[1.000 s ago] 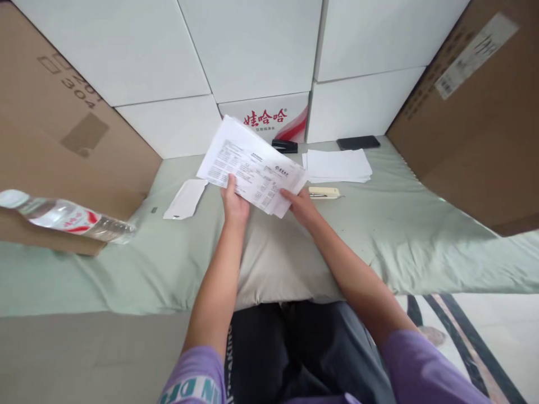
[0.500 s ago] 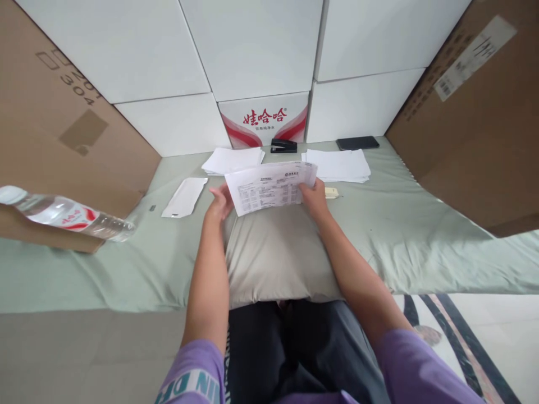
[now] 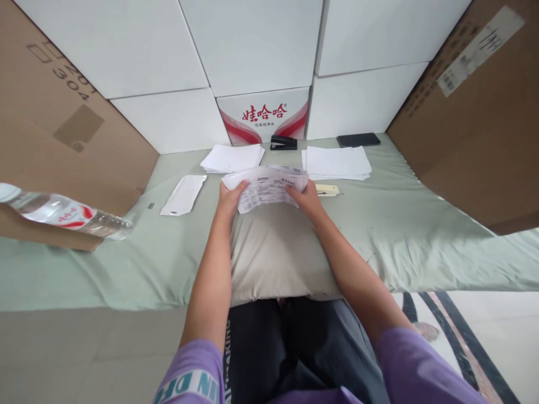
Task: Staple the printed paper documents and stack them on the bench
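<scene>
From the head camera: both hands grip one printed sheet point(image 3: 267, 188) over the far edge of the grey pillow point(image 3: 273, 258) — left hand point(image 3: 229, 201) closed on its left end, right hand point(image 3: 306, 199) pinching its right end. Beyond it, toward the bed's back edge, lie two white paper stacks point(image 3: 337, 163) — a black stapler point(image 3: 283, 143) between them.

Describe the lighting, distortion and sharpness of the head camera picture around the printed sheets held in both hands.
Head view: soft, even light with faint shadows and no glare; wide-angle distortion splays the white boxes outward; the printed sheets held by the left hand and right hand are slightly soft, their small print unreadable; the water bottle at the left edge looks stretched.
</scene>
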Demonstrator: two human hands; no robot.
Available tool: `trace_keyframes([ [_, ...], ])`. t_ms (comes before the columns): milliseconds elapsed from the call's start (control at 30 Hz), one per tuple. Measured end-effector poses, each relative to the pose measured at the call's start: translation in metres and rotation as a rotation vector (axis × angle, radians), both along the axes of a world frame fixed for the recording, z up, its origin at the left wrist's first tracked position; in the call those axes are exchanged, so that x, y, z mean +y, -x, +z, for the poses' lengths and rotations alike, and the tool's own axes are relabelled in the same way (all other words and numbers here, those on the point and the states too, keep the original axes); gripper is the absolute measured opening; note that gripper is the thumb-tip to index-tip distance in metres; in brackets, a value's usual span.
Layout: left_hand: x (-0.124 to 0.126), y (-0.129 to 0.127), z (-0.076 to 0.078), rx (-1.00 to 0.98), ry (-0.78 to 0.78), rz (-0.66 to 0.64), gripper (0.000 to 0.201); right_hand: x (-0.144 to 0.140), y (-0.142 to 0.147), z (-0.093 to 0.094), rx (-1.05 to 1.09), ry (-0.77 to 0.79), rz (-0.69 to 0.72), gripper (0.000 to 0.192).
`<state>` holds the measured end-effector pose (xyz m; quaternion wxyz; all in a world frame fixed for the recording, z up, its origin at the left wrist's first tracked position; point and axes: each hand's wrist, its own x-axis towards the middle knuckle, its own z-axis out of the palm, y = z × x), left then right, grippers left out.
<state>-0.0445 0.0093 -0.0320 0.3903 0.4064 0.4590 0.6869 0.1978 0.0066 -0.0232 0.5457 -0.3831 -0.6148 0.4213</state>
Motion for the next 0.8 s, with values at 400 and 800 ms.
trace_keyframes([
  [400, -0.009, 0.000, 0.001, 0.112, -0.015, -0.074, 0.063, -0.001, -0.005, -0.001, 0.025, 0.037, -0.015, 0.051],
  [800, -0.018, 0.007, 0.020, 0.106, -0.060, -0.171, 0.057, -0.011, -0.020, 0.025, 0.040, -0.050, -0.115, 0.055],
])
